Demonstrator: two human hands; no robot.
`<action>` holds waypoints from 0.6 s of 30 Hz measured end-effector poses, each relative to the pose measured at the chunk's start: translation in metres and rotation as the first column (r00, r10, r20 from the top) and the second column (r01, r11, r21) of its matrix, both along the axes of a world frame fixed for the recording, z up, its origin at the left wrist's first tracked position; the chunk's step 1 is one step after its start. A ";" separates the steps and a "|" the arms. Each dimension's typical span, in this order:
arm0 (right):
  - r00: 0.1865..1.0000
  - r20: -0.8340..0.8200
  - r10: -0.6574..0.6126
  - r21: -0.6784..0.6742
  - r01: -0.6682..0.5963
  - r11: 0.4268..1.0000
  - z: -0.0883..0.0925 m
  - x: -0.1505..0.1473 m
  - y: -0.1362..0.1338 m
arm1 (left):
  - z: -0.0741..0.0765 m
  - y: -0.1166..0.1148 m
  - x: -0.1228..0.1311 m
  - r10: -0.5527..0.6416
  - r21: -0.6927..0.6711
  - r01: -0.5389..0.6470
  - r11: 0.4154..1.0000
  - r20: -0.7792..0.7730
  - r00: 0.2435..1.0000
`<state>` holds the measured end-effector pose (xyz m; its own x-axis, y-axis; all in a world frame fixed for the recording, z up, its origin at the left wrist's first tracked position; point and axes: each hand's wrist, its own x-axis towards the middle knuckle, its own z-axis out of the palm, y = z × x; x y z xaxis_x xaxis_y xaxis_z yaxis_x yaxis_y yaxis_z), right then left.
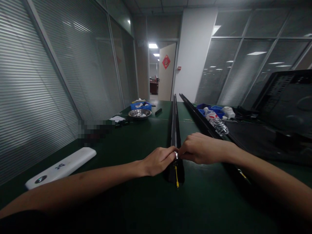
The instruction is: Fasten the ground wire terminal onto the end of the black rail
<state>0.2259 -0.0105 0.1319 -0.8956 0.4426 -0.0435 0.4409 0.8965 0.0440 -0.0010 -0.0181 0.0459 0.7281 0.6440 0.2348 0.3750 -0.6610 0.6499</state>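
Observation:
A long black rail (174, 128), shaped like a channel, runs away from me down the middle of the table. Both hands meet at its near end. My left hand (157, 161) is closed, with thumb and fingertips pinched at a small shiny silver piece (175, 155) in the channel. My right hand (201, 148) is closed from the other side, its fingertips at the same spot; what lies between them is hidden. From below the silver piece a short yellow cable (177, 178) sticks out towards me past the rail's end.
A second black rail (197, 115) lies to the right, partly behind my right arm, near a plastic bottle (216, 122) and blue bins (216, 110). Leftward are a metal bowl (139, 113), a blue tray (134, 106) and a long white case (63, 165) on the green table (117, 201).

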 end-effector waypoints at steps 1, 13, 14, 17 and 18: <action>1.000 -0.001 0.003 0.001 -0.003 1.000 0.000 0.000 0.000 | 0.000 0.000 0.000 0.007 -0.001 -0.007 1.000 -0.002 1.000; 1.000 -0.017 0.010 0.009 -0.010 1.000 0.003 -0.001 -0.007 | -0.003 0.000 0.002 0.032 -0.036 -0.031 0.999 0.040 0.999; 1.000 -0.017 0.007 0.007 -0.007 1.000 0.003 -0.001 -0.007 | -0.003 0.000 0.001 0.034 -0.034 -0.032 0.999 0.036 0.999; 1.000 -0.019 0.005 0.004 -0.005 1.000 0.002 0.001 -0.006 | -0.005 0.000 0.001 0.036 -0.020 -0.036 0.999 0.019 0.999; 1.000 -0.017 0.012 0.003 -0.012 1.000 0.003 0.001 -0.006 | -0.005 0.000 0.001 0.036 -0.016 -0.036 0.999 0.017 0.999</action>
<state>0.2269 -0.0164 0.1348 -0.9014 0.4321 -0.0271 0.4309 0.9015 0.0393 -0.0001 -0.0183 0.0411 0.7001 0.6736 0.2369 0.3868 -0.6367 0.6671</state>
